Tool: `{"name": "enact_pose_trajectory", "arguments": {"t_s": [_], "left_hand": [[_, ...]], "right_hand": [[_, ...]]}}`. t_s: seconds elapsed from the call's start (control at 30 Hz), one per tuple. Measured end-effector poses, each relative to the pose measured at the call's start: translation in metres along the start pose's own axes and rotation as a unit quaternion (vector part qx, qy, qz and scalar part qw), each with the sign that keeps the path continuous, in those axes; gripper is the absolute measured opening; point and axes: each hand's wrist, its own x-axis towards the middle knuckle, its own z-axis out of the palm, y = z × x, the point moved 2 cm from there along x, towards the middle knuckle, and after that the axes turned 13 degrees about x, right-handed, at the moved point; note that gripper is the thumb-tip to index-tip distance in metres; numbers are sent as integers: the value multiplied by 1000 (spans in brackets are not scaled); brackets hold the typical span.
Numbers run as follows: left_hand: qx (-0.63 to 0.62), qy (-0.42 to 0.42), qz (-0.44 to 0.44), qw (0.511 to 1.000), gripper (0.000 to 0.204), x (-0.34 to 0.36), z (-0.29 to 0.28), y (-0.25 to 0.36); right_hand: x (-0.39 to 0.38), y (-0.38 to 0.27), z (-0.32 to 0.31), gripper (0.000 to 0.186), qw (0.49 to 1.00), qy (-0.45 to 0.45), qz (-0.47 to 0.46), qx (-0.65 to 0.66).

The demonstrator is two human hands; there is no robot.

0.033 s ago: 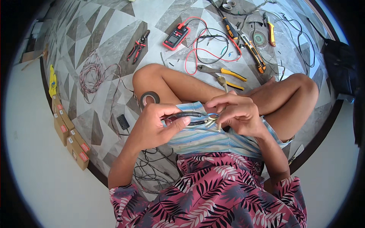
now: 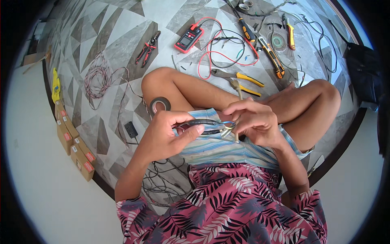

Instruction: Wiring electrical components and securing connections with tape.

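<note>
Head view, looking down over a pink leaf-print shirt [image 2: 227,207] and striped shorts [image 2: 219,148] — the person sits cross-legged on a patterned stone floor [image 2: 105,49]. Both hands meet just above the lap. The left hand [image 2: 168,134] is closed around a black cable [image 2: 199,123], thumb and fingers pinching its sheath. The right hand [image 2: 254,120] is curled with its fingertips together on the thin wires [image 2: 228,127] that come out of the cable's end, blue and pale ones showing; how tightly it grips I cannot tell. More dark cable [image 2: 162,179] lies looped on the floor beside the left hip.

Just past the left knee lies a roll of black tape [image 2: 159,105], and to its left a small black block [image 2: 131,129]. A loose coil of pinkish wire [image 2: 97,79] lies farther left, with a row of small cardboard boxes [image 2: 75,148] along the floor's edge. Beyond the knees — yellow-handled pliers [image 2: 239,77], a red multimeter [image 2: 189,38] with red and black leads [image 2: 221,53], red-handled cutters [image 2: 147,48], and an orange-and-black tool [image 2: 273,53] with a yellow-handled knife [image 2: 290,34] near it.
</note>
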Motion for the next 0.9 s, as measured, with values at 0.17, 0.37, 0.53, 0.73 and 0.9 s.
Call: {"name": "enact_pose_trajectory", "arguments": {"t_s": [0.17,0.37,0.53,0.73,0.9], "left_hand": [[-59,4,-16,998,26,-3,0,6],[-83,2,-17,996,25,-8,-4,5],[-97,-22,-14,995,22,-10,-5,0],[-219,30,-72,972,17,-7,5,-3],[-245,-3,-51,968,12,-4,5,-9]], "right_hand": [[-7,-3,5,25,997,52,-51,26],[-4,-11,12,27,997,58,-34,37],[0,-13,13,25,998,50,-38,27],[-3,-5,11,23,998,45,-49,-6],[-4,-1,6,23,998,32,-51,-18]]}}
